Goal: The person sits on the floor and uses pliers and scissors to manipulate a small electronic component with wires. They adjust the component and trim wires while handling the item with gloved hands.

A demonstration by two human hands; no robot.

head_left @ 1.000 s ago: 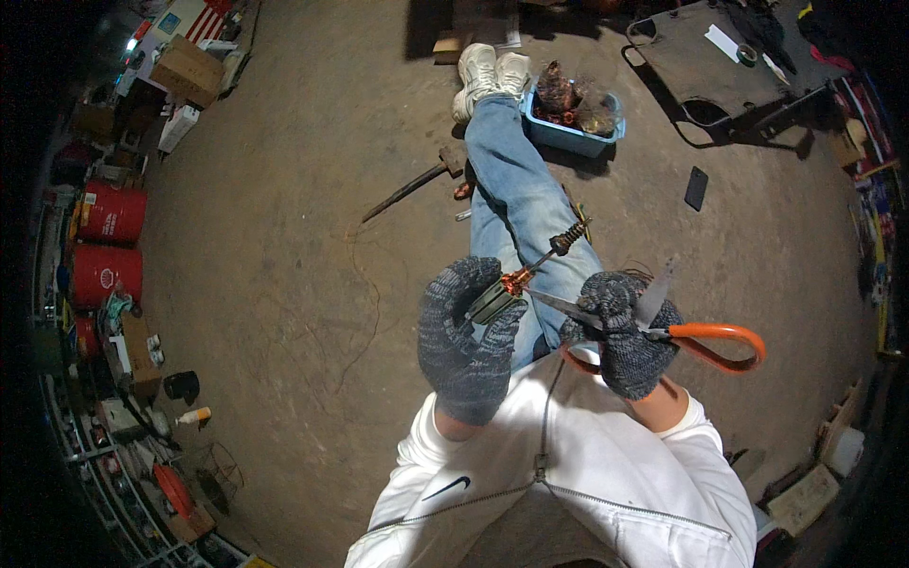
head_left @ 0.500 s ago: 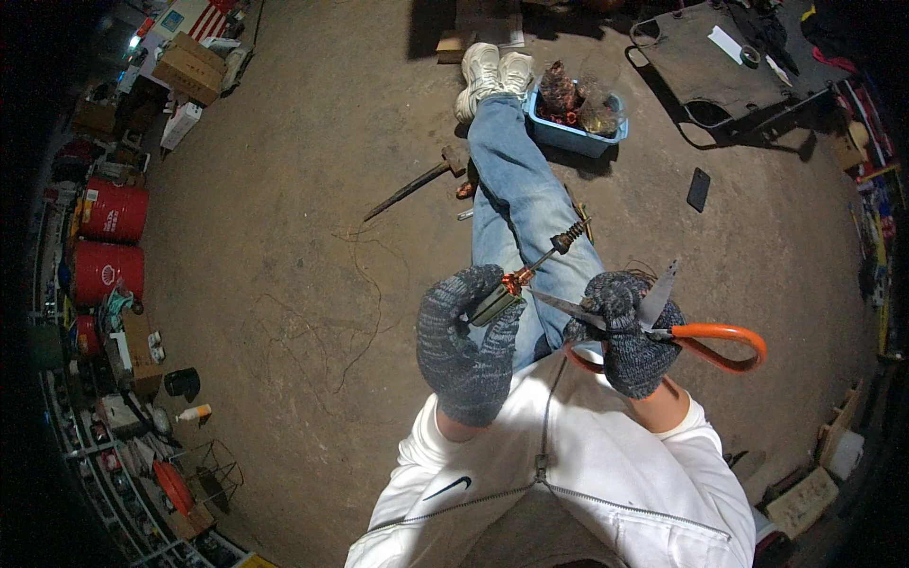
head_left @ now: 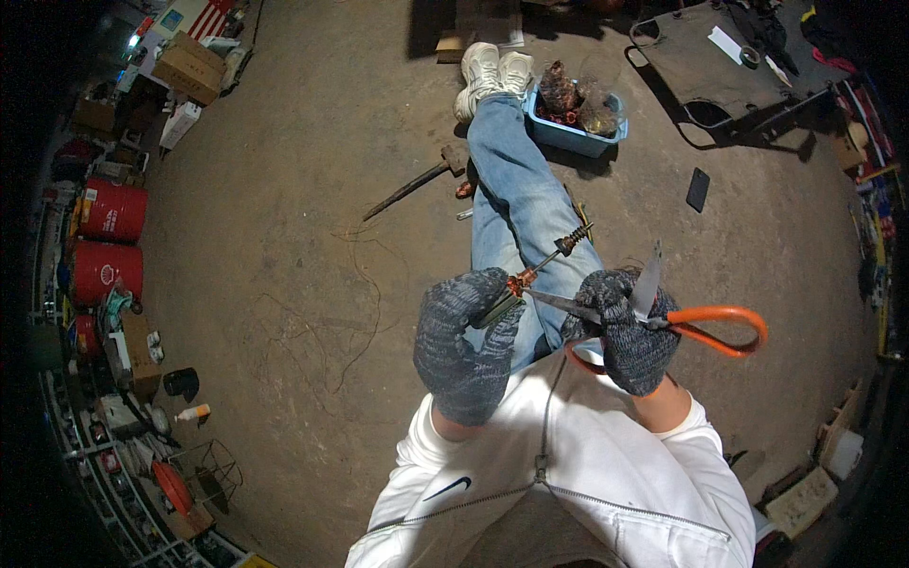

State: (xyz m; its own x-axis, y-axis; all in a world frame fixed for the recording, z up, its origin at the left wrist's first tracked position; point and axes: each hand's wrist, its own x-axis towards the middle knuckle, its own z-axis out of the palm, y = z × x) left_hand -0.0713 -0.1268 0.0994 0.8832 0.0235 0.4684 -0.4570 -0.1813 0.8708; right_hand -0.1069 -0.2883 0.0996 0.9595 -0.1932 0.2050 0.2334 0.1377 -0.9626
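Gripping a motor core (head_left: 520,282), the left hand (head_left: 464,343) sits apart from the right hand (head_left: 625,336), which clutches spread scissors (head_left: 646,295), one tip near the core.

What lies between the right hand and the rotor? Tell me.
A scissor blade points from the right hand toward the rotor in the head view; contact is unclear.

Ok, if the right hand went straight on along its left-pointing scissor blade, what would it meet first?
Most likely the motor armature in the left hand. The blade of the orange-handled scissors in the right hand ends at or just beside the armature's copper windings; this view leaves contact unclear.
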